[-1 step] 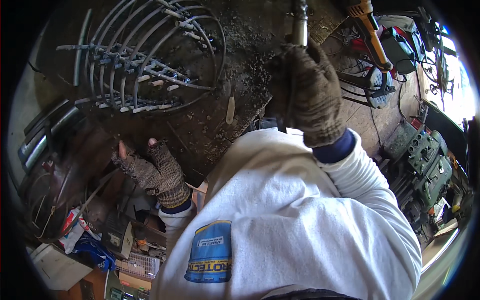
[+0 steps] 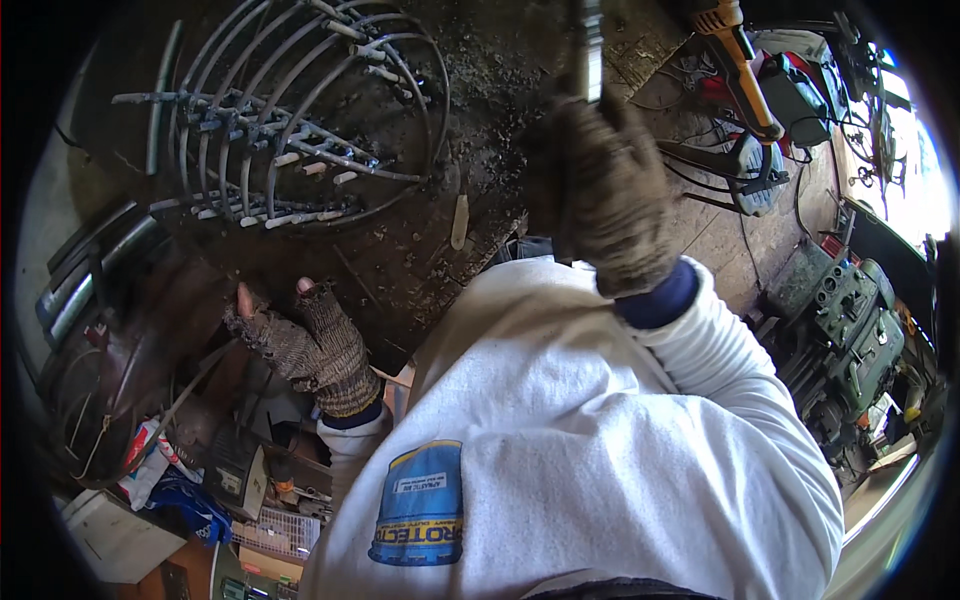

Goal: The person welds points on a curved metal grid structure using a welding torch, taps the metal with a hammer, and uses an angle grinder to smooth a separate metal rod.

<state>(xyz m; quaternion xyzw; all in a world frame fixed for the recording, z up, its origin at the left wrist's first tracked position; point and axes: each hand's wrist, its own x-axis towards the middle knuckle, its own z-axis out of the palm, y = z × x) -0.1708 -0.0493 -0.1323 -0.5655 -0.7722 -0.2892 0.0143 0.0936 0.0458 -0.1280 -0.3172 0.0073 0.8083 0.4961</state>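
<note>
My right hand (image 2: 610,195), in a worn brown knit glove, is closed round an upright shiny metal rod (image 2: 592,60). Motion smears the fingers, and the rod's far end runs out of the picture at the top. Lower left, my left hand (image 2: 310,345) wears a frayed glove with bare fingertips showing. Its thumb and a finger are spread apart beside the dark bench, and I see nothing between them. Beyond it on the bench (image 2: 400,280) lies a frame of curved metal rods (image 2: 300,110) joined to short crosspieces. A flat pale-handled tool (image 2: 460,222) rests near that frame.
An orange and black power tool (image 2: 738,60) lies at the upper right, near cables and a grey-and-red machine (image 2: 800,95). A green machine (image 2: 850,330) stands to the right. Metal tubes (image 2: 80,290) lean at the left, and a white wire basket (image 2: 280,530) sits lower left.
My right hand has shifted slightly left and down with the metal rod and is more blurred. The left hand and the curved-rod frame stay put.
</note>
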